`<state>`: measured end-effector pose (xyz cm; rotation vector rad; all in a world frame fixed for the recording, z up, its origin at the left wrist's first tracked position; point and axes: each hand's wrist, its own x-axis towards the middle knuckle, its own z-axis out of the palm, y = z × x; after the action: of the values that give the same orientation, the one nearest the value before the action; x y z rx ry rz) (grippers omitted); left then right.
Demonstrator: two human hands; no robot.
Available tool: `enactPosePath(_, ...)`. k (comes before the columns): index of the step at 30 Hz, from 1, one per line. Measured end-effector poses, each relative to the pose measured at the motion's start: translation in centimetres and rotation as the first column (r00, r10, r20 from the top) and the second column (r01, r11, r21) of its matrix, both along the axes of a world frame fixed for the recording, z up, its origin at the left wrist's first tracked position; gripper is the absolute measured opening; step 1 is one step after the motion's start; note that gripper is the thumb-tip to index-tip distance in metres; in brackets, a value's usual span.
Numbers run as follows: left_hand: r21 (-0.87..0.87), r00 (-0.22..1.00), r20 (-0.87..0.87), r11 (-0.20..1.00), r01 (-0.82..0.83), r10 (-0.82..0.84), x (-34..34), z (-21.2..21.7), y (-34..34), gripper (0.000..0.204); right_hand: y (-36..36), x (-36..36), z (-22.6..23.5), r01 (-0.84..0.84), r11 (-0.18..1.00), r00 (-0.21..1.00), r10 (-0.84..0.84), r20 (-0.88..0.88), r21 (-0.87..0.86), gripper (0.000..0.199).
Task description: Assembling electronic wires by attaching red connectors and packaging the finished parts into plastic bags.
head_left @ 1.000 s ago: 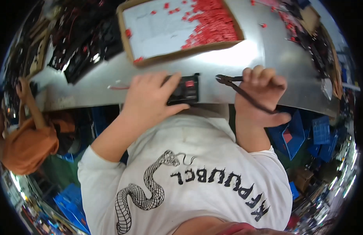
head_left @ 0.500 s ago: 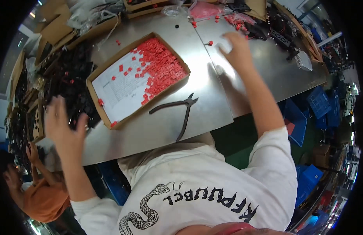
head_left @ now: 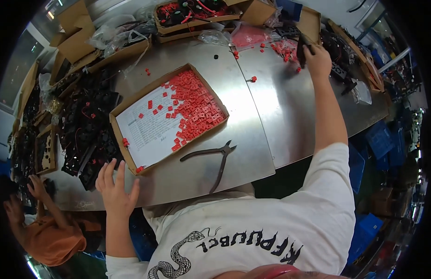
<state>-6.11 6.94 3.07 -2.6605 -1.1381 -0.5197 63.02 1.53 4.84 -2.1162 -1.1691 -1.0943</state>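
Stretching across the view, the metal table (head_left: 250, 156) was crossed by a seam right of its middle. At its left end a co-worker (head_left: 55, 239) in orange was seen, with the arms raised near the table edge. Blue bins (head_left: 382, 139) were seen below its right side. The left part of the table was covered by a heap of black parts (head_left: 92, 130). Just right of this heap, a shallow tray (head_left: 150, 89) was set at a slant. Along the back, an open box (head_left: 201, 24) was filled with black and red things. The tray was lined with a written sheet (head_left: 148, 135), left bare on its left side. Beside the box, a pink bag (head_left: 250, 36) was seen.

Pliers (head_left: 219, 171) were laid on the table with spread handles, between the tray and the near edge. The left hand (head_left: 116, 188) was held wide, with nothing in it, just beside the tray's near left corner; whether anything was touched by it could not be told. By the right hand (head_left: 319, 60), closed and well out at the far right, a flat black part (head_left: 301, 52) was held upright near a scatter of red bits. Small red pieces (head_left: 199, 107) were piled in the tray's right side. Smallest of all, a black ring (head_left: 216, 56) was seen beyond the tray.
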Motion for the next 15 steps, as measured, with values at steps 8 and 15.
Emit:
enactPosePath(8,0.039,0.900,0.205,0.922,0.384,-0.384,6.1,2.1,-0.8,0.054,-3.9,-17.1,7.4,-0.319,0.789,0.542,0.607,-0.581,0.526,0.029)
enactPosePath(15,0.315,0.525,0.079,0.521,0.794,-0.847,11.4,3.2,-8.0,0.039,0.4,-33.3,9.6,-0.883,0.463,0.054,0.267,-0.962,0.079,0.028)
